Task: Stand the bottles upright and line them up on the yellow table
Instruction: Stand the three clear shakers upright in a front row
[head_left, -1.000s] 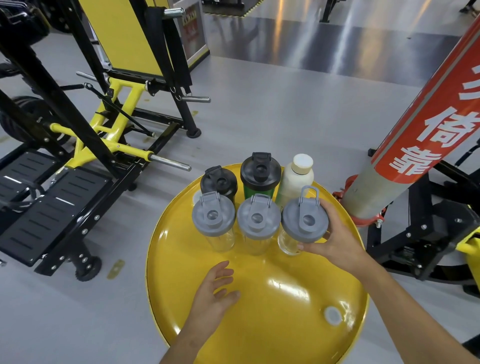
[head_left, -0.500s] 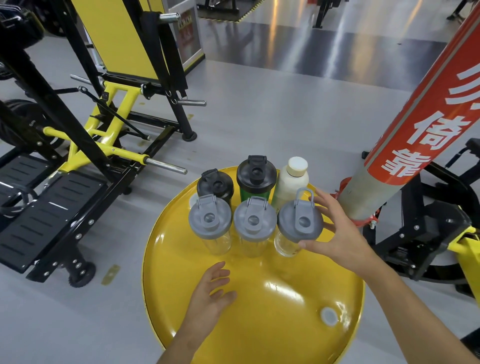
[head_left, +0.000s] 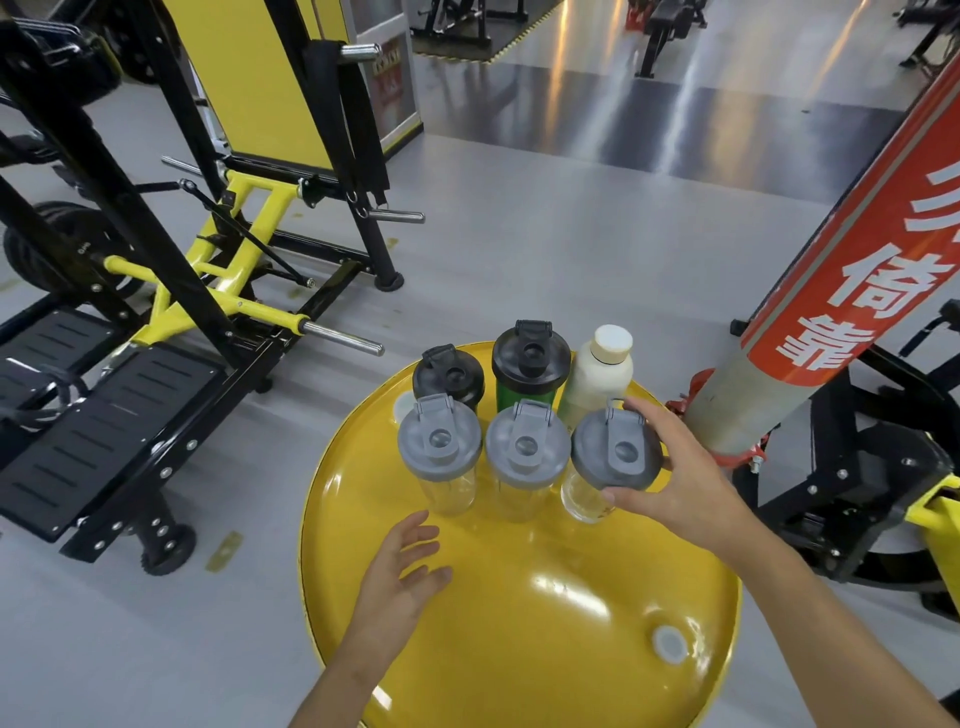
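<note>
The right hand (head_left: 691, 483) covers the far side of the grey-lidded bottle (head_left: 613, 452); contact under its fingers is unclear. Behind those fingers, the white bottle's (head_left: 597, 379) base is hidden. The yellow table (head_left: 545, 597) runs off the bottom edge.

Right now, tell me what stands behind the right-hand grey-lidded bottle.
Directly behind the right grey-lidded bottle stands the cream bottle, upright. The grey lid and the right hand cover its base, so contact cannot be judged.
</note>
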